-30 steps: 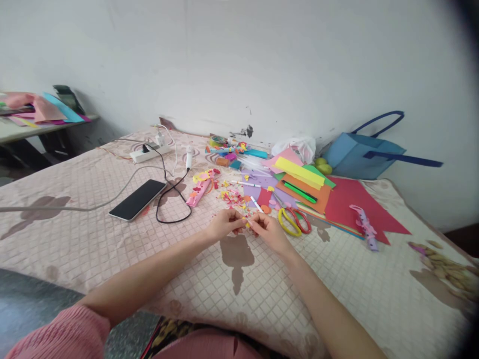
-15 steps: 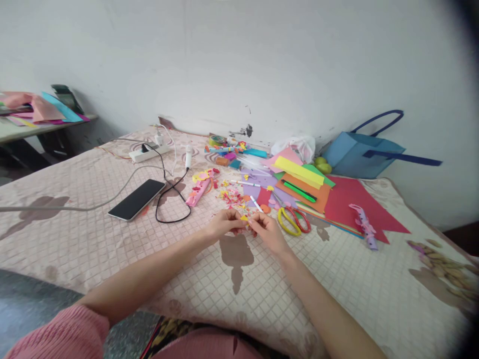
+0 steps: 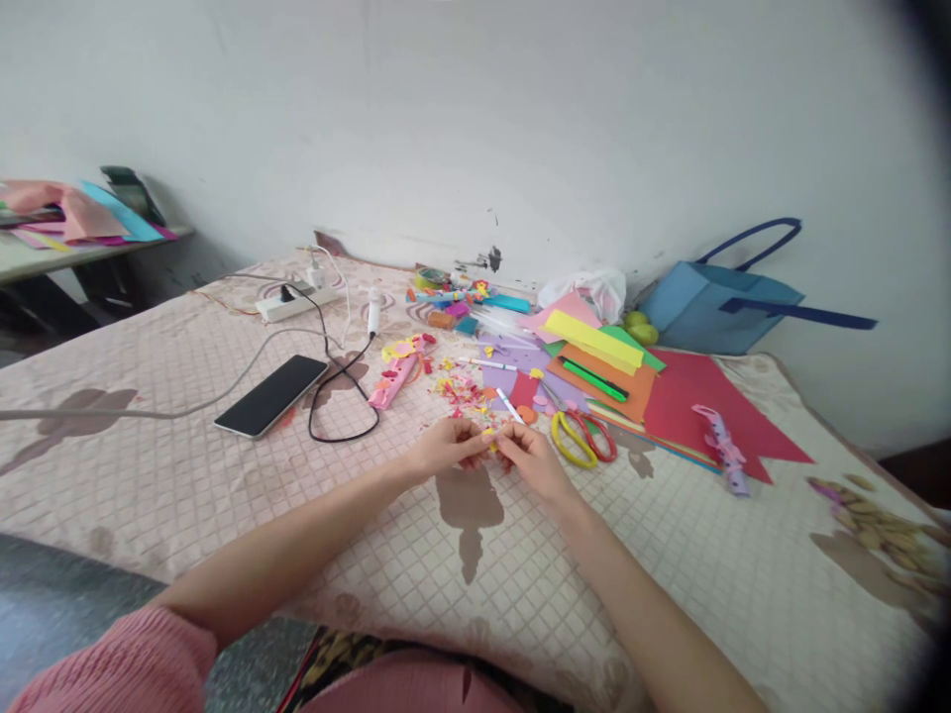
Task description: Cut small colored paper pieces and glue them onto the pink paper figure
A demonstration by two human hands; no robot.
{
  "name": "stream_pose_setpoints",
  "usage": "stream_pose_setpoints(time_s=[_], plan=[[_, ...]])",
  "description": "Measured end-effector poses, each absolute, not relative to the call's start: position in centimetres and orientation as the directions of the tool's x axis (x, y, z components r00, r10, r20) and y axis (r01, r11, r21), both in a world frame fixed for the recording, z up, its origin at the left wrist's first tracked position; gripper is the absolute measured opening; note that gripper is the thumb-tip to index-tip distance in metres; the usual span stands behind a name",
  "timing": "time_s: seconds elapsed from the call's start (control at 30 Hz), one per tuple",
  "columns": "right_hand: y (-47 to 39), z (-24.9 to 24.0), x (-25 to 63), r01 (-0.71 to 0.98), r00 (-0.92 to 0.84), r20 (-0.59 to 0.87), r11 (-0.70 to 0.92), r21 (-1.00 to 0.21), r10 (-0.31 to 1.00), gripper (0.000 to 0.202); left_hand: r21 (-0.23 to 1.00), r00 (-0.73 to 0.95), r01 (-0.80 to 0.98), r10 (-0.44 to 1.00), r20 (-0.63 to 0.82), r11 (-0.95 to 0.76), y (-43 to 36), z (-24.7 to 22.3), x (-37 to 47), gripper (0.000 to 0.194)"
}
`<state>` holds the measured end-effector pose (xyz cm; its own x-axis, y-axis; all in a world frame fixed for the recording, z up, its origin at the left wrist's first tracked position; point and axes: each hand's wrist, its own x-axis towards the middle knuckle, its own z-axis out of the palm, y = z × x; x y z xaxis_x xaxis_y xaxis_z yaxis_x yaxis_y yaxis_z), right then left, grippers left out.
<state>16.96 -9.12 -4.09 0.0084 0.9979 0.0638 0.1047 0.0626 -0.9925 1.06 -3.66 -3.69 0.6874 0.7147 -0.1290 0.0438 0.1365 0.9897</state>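
A small yellow paper piece (image 3: 491, 444) is pinched between the fingertips of both hands. My left hand (image 3: 450, 446) closes on it from the left, and my right hand (image 3: 529, 452) grips it from the right; the fingers hide part of it. Just beyond the hands lie scattered paper scraps (image 3: 457, 391) in red, pink and yellow. A white pen (image 3: 509, 405) rests near the right fingertips. Scissors with yellow and red handles (image 3: 574, 448) lie right of my right hand.
A black phone (image 3: 271, 396), a looped cable and a power strip (image 3: 297, 304) are on the left. Coloured paper sheets (image 3: 690, 401) and a green cutter (image 3: 592, 379) lie to the right. A blue bag (image 3: 717, 307) stands by the wall, with a decorated paper roll (image 3: 722, 451) nearer.
Both hands stay in nearly the same place. The fingertips have shifted slightly and the yellow piece between them has turned a little.
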Motion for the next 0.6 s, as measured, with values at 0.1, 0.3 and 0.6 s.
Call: stream_pose_setpoints(time_s=[0.1,0.3,0.6], plan=[[-9.05,-4.37,16.95,0.103,0.042,0.09,0.085,-0.991,0.995,0.027,0.987,0.696,0.072,0.702,-0.153,0.144,-3.76,-3.84,1.15,0.038],[-9.23,-4.24,16.68,0.114,0.041,0.118,0.112,-0.987,0.992,0.028,0.988,0.683,0.021,0.719,-0.126,0.153,-3.79,-3.69,1.12,0.028],[-9.17,-4.52,16.79,0.093,0.045,0.069,0.064,-0.994,0.997,0.027,0.989,0.714,0.035,0.689,-0.125,0.143,-3.91,-3.94,1.15,0.033]])
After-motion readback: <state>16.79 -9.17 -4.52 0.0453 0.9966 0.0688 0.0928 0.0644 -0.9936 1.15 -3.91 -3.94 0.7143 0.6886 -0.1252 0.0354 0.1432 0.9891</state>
